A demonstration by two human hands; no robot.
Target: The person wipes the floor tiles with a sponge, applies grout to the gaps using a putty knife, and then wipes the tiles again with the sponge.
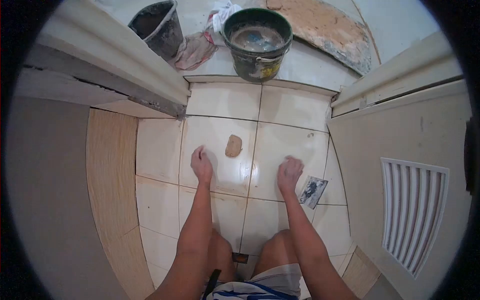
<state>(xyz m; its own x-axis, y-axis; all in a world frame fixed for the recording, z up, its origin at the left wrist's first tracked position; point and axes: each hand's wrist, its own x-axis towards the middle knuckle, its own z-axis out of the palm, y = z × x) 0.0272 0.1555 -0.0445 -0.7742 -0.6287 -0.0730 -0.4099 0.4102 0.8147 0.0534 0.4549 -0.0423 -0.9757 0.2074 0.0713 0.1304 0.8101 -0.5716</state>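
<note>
My left hand (pixel 202 165) is over the white floor tiles (pixel 220 130), with its fingers curled together. Anything inside those fingers is hidden from this angle. To its right lies a tan, sponge-like piece (pixel 233 146) with one rounded side, apart from the hand. My right hand (pixel 290 173) is also closed above the tiles, slightly blurred, and I cannot make out what it may hold. Close beside the right wrist lies a flat rectangular plate (pixel 314 192) smeared with dark and pale residue.
Beyond the raised threshold stands a dark bucket (pixel 257 65) of murky water. Left of it are a grimy grey bucket (pixel 167 37) and a dirty rag (pixel 196 51). A mortar-crusted board (pixel 325 30) lies behind. A door (pixel 400 130) with a vent bounds the right side.
</note>
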